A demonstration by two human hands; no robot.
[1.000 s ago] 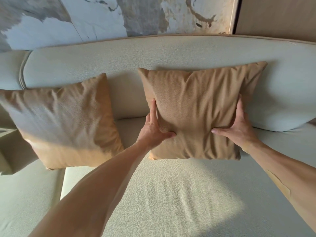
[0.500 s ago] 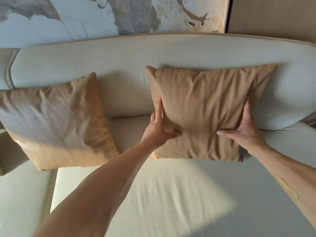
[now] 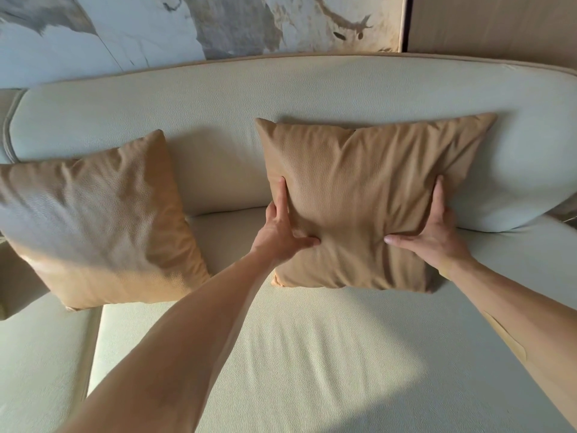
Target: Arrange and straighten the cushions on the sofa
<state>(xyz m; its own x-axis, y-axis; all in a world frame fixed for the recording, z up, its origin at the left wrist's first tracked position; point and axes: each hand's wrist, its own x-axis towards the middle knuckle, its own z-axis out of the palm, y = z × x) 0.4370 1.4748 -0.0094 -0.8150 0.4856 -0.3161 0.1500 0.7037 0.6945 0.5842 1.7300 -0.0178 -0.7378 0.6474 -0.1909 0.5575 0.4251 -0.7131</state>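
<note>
Two tan square cushions lean against the backrest of a cream sofa (image 3: pixel 312 98). The right cushion (image 3: pixel 359 189) stands nearly upright in the middle of the seat. My left hand (image 3: pixel 281 229) grips its left edge, thumb pressed into the front. On the opposite side, my right hand (image 3: pixel 434 232) holds its right edge the same way, fingers behind the cushion. The left cushion (image 3: pixel 93 220) sits apart, tilted, near the sofa's left end, with neither hand on it.
A marbled wall panel (image 3: pixel 156 26) rises behind the sofa, with a plain brown panel (image 3: pixel 499 23) at the right. The seat (image 3: pixel 312 354) in front of the cushions is bare. The sofa's left arm (image 3: pixel 12 276) is at the frame's edge.
Both hands have stayed on the right cushion, which has shifted slightly right and sits a little more upright against the backrest. The left cushion has not moved on the sofa.
</note>
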